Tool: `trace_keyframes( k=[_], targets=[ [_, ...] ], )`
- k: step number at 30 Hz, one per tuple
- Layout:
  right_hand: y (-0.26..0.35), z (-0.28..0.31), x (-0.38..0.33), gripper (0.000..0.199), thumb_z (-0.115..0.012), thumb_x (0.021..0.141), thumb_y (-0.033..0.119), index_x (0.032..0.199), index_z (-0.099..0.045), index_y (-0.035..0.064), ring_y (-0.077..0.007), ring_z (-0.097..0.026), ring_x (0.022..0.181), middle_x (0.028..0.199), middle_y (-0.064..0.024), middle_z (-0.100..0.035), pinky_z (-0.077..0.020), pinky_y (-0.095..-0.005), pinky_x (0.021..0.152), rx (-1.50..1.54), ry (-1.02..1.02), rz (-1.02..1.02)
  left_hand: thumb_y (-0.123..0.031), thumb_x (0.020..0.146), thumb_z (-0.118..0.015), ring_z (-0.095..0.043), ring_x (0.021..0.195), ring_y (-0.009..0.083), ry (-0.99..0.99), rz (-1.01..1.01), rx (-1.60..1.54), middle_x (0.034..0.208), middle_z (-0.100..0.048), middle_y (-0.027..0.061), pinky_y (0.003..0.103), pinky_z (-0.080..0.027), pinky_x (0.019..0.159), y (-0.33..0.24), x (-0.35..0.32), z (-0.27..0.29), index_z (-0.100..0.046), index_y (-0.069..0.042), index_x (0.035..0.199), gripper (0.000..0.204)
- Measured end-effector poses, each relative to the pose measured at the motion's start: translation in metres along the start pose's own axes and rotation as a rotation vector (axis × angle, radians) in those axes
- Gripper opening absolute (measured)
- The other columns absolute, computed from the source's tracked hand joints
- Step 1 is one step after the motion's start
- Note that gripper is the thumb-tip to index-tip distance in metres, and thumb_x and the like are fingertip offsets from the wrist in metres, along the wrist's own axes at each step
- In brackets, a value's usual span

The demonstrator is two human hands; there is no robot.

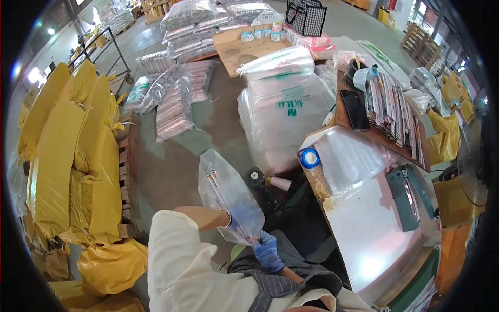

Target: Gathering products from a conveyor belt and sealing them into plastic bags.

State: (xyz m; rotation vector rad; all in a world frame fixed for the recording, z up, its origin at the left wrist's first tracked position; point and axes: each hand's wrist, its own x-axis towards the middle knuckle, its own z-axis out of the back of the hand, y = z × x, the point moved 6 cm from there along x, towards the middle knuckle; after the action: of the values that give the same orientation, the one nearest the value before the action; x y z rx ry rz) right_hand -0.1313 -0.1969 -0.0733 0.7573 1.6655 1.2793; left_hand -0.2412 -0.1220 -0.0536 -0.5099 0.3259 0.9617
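Low over the grey floor (208, 117), one clear bag at two blue-gloved hands

The clear plastic bag (236, 187) slants up and leftward from the right hand (267, 253), whose fingers are closed on its gathered lower end. The left hand (243, 212) shows blue through the film, at the bag's lower half; whether it lies inside or behind, and how its fingers stand, I cannot tell. A slender, long shape (214, 182) runs lengthwise within the bag, well up from the right fingers.

The film is thin, glossy and softly creased, wide at the middle. A loose cream sleeve (176, 255) covers the left upper arm, above a grey striped apron (273, 291). Just right of the bag stands one pale pink thread cone (279, 183), tapered and matt.

On the smooth white worktop (364, 239) are one blue-rimmed roll of tape (310, 158), a pile of clear film (353, 158) and one long grey-green device (403, 200). One black phone (355, 110) lies on the brown board (340, 93) beyond. Four small round tubs (258, 34) stand on the brown cardboard (228, 49). At left, at least three tall yellow wrapped bundles (57, 161), crinkled and shiny, lean together.
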Motion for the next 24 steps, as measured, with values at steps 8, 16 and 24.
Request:
trace_keyframes(
  k=[8, 16, 24],
  targets=[
    [-0.008, 0.015, 0.008, 0.006, -0.054, 0.080, 0.000, 0.081, -0.059, -0.0005, -0.0031, -0.044, 0.063, 0.066, 0.0030, -0.054, -0.0397, -0.0211, 0.056, -0.043, -0.070, 0.026, -0.030, 0.065, -0.056, -0.053, 0.087, 0.0289, -0.162, 0.036, 0.267, 0.094, -0.057, 0.0108, 0.038, -0.041, 0.076, 0.048, 0.032, -0.056, -0.059, -0.009, 0.094, 0.036],
    [0.106, -0.022, 0.043, 0.015, -0.053, 0.079, 0.007, 0.092, -0.057, 0.0004, -0.0323, -0.060, 0.077, 0.083, -0.0209, -0.058, -0.0470, -0.0357, 0.063, -0.299, 0.102, 0.548, -0.017, 0.071, -0.054, -0.057, 0.090, 0.0303, -1.161, 0.768, 0.796, 0.094, -0.060, 0.0154, 0.038, -0.045, 0.077, 0.122, -0.060, 0.118, -0.060, -0.006, 0.085, 0.018],
    [-0.008, -0.132, 0.161, 0.066, -0.049, 0.077, 0.035, 0.132, -0.032, 0.0019, -0.0447, -0.029, 0.124, 0.133, -0.0270, -0.032, -0.0183, -0.0532, 0.102, -1.180, 0.145, 0.206, -0.019, 0.072, -0.054, -0.060, 0.072, 0.0348, -0.526, 0.590, 0.039, 0.073, -0.061, 0.0196, 0.042, -0.047, 0.065, 0.231, -0.019, -0.061, -0.063, -0.004, 0.073, 0.017]
  ],
)
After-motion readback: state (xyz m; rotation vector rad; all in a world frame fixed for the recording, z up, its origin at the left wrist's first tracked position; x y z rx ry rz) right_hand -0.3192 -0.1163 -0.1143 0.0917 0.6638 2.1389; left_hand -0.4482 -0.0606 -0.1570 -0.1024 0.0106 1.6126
